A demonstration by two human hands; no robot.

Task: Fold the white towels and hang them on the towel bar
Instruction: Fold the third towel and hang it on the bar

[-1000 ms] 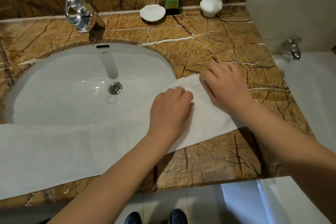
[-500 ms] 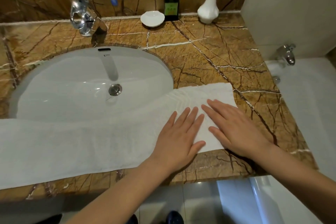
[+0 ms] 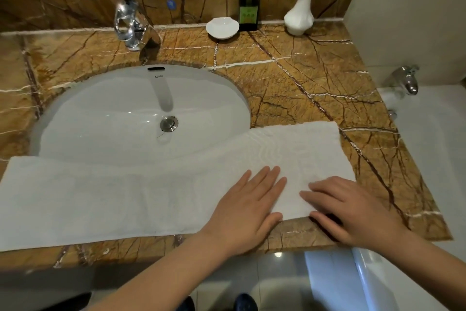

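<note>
White towel [image 3: 156,197] spread flat along the front edge of the marble table [image 3: 302,88], overlapping the sink [image 3: 126,119] rim; left hand [image 3: 248,206] and right hand [image 3: 353,212] rest on its right end, fingers [image 3: 271,174] extended and open, gripping nothing.

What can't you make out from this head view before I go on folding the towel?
- White towel: its left end is cut off by the frame's left edge.
- Towel bar: not in view anywhere.
- Label on the soap bottle: too small to read.
- Towel under the left hand and right hand: hidden by the flat palms.
- Layers in the towel: cannot tell.
</note>
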